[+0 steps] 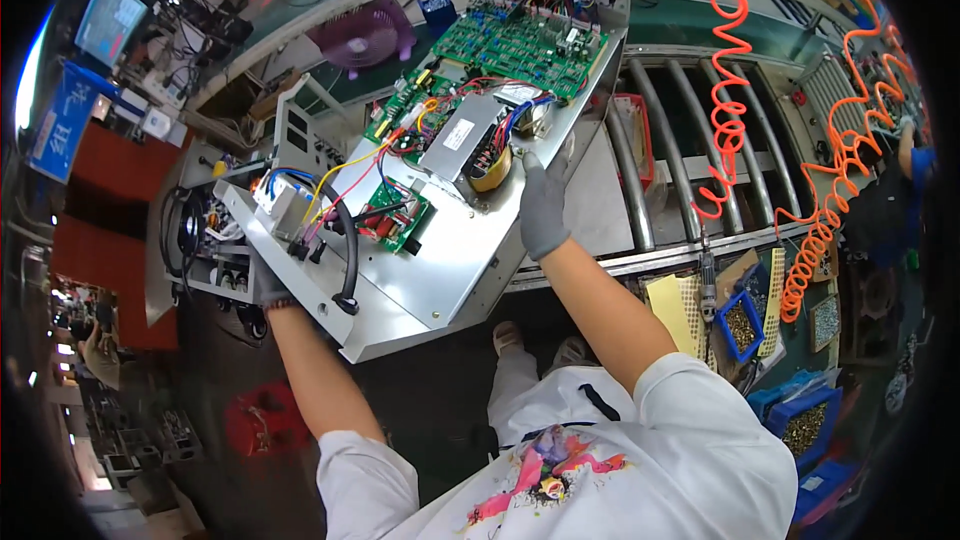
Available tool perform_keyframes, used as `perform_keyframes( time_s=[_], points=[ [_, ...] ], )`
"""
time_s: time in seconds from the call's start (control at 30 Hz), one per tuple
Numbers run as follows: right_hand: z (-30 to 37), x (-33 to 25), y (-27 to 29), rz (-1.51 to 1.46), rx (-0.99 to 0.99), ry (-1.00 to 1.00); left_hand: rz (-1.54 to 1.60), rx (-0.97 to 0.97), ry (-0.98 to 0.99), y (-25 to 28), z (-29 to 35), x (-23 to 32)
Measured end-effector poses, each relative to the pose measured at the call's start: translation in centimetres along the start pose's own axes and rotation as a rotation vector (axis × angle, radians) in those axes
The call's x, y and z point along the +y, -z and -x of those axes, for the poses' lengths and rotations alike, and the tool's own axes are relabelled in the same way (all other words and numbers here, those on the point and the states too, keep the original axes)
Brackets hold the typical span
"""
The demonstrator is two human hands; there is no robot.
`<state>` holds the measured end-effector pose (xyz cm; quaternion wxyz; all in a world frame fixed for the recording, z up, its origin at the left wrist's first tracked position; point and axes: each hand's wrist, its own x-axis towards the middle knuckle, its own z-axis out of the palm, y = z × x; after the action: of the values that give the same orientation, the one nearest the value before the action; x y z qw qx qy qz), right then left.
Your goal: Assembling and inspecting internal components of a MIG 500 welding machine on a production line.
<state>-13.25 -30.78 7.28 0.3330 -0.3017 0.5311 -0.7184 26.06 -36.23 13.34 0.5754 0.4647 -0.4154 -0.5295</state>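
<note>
Stretching forward from short white sleeves [690,410], your forearms [610,315] spread apart, the left one reaching up and left, the right one slanting up and inward. Your gloved left hand [270,285] is mostly hidden behind the raised end panel of the sheet-metal chassis [440,270], so you cannot tell how its fingers are set. Your gloved right hand [543,210] grips the chassis's right edge, thumb over the upper face, the other fingers partly out of sight.

The chassis sits tilted in front of you, its near corner over the dark floor [440,375], with open room between that edge and your shoes [508,337]. Past your right elbow, a blue tray [726,333] of small brass-colored parts lies near a pneumatic driver [708,285].

On the chassis, a small green circuit board [405,227] lies nearer you than the transformer [490,175], and a large green circuit board [530,48] spans the far end. The roller conveyor [664,150] runs along the right, its visible rollers bare beneath a coiled red air hose [729,130]. Farther off stands a purple fan [360,37].
</note>
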Motion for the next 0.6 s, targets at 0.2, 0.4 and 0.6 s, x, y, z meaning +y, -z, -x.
perform_keyframes(
  time_s=[0.2,0.4,0.6],
  points=[
    [-1.2,2.0,-1.6,0.036,0.196,-0.055,0.152,-0.005,0.036,2.3,-2.2,-3.6],
    [-2.2,3.4,0.0,0.035,0.137,0.099,0.258,-0.019,0.079,4.2,-0.4,-6.4],
    [-6.1,4.6,2.2,0.093,-0.009,0.106,0.369,0.018,0.073,1.3,6.8,-9.8]
  ],
)
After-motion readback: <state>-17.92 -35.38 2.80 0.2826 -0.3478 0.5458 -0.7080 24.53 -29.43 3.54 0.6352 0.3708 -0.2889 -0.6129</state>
